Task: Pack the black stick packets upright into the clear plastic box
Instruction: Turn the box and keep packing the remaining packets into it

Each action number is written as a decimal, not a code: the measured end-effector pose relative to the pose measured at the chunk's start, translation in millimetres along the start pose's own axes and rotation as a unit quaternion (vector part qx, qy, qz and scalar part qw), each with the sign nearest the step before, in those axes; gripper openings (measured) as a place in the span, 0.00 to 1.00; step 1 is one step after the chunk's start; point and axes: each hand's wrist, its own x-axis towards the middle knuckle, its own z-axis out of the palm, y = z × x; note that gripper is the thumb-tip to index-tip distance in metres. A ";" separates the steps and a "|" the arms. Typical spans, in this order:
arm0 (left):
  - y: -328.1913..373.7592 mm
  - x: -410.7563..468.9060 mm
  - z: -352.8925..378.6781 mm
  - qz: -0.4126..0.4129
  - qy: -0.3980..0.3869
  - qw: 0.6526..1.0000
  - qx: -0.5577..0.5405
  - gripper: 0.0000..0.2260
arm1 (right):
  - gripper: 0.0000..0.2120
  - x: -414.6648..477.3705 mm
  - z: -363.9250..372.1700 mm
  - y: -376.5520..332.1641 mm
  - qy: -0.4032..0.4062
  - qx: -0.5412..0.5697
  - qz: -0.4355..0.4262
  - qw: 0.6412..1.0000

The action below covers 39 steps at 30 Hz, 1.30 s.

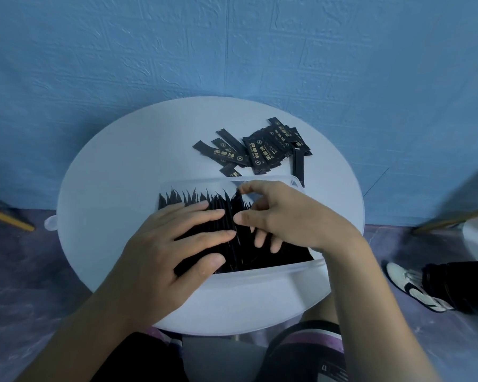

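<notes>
My left grip (182,244) lies flat, fingers straight, pressing the black stick packets (240,255) that stand on edge in the clear plastic box (260,274). My right grip (284,216) curls among them, seemingly pinching one. Beyond it, loose packets (260,150) lie on the round white bench (108,175), with a blue wall (232,51) behind.

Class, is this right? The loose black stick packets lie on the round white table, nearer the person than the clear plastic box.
No. The head view shows the loose black stick packets on the round white table beyond the clear plastic box, on its far side.
</notes>
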 end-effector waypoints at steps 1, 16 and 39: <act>0.0 0.4 -0.3 0.000 -0.001 1.000 0.000 0.19 | 0.27 1.9 -2.3 -1.5 -0.010 -0.008 0.002 1.000; -2.9 0.2 0.7 0.015 -0.020 1.000 0.009 0.19 | 0.26 6.3 -3.1 -1.3 -0.030 0.015 -0.014 0.999; 7.7 9.8 -5.0 0.004 -0.081 0.995 0.060 0.22 | 0.23 4.3 -1.7 9.8 -0.014 0.035 -0.047 0.998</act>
